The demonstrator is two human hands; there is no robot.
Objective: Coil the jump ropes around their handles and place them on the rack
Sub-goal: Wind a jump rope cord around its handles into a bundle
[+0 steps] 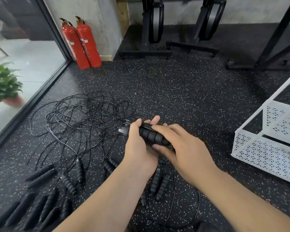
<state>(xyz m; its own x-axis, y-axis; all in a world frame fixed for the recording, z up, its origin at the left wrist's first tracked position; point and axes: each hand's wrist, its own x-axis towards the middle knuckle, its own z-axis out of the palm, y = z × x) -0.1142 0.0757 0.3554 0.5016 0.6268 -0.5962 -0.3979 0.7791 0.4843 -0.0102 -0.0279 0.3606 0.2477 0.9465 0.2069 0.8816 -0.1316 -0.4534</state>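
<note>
Both hands hold a pair of black ribbed jump-rope handles (150, 135) above the floor. My left hand (139, 144) grips the handles near their capped end, thumb on top. My right hand (179, 144) curls its fingers round the other end. A thin black rope runs from the handles into a tangled heap of ropes (85, 118) on the floor to the left. Several more black handles (69, 183) lie on the floor near me. The white perforated metal rack (264, 151) stands at the right.
Two red fire extinguishers (81, 42) stand against the far wall. Black exercise machines (151, 30) sit at the back. A glass wall with a black frame (40, 91) runs along the left, with a potted plant (3, 86) behind it. Speckled black rubber floor (182, 91).
</note>
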